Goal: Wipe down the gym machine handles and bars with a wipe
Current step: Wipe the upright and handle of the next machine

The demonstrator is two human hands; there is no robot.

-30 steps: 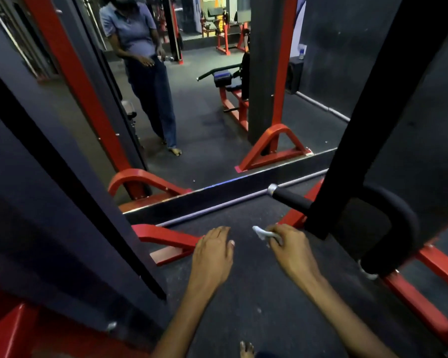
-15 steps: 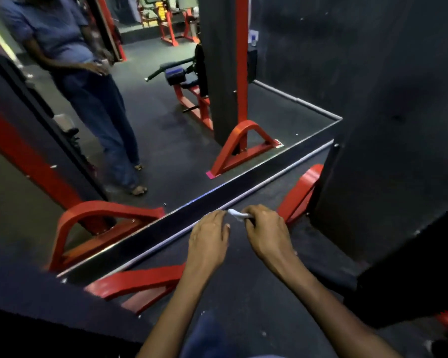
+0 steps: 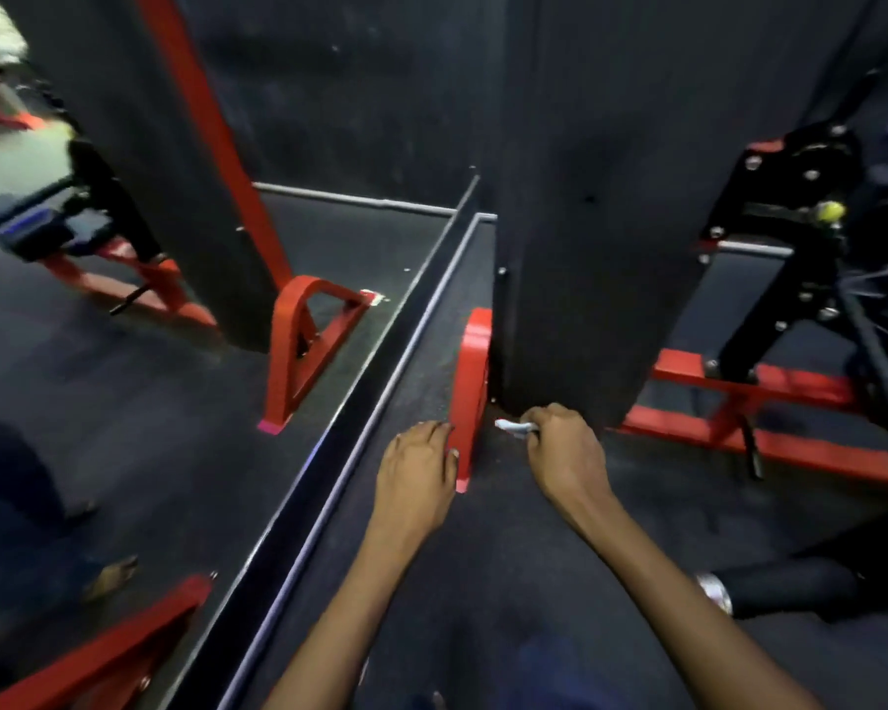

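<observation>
I have one head-worn wide-angle view, looking forward and steeply down at the floor [image 3: 483,581]. Both forearms reach in from 6 o'clock; the machine's black column [image 3: 585,248] stands close at 12 o'clock.

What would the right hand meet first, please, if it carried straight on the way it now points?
Probably the base of the black column right ahead of the right hand holding the wipe; depth is unclear.

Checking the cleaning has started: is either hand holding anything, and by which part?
The right hand grips a bunched white wipe, one end poking out leftward. The left hand holds nothing.
</observation>
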